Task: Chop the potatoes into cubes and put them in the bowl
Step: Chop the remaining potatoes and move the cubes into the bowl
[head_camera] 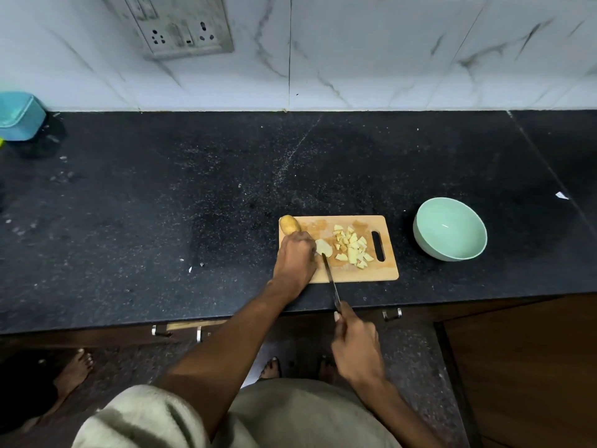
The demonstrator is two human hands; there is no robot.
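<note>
Blue tub [20, 116] at far left edge of tabletop [161, 205], against the wall. Socket [181, 30] on the wall tiles above. Board [355, 273] lies near the tabletop's front edge, handle slot to the right. Whole potato [289, 224] rests on the board's back left corner. Left hand [295, 258] sits on the board just in front of it, fingers curled, pinning a peeled piece [324, 248]. Knife [331, 279] tip is at that piece; blade runs back over the board's front edge. Right hand [357, 345] grips the handle, off the tabletop. Cubes [352, 247] are heaped on the board's right half. Bowl [449, 228] stands right of the board, apart from it.
</note>
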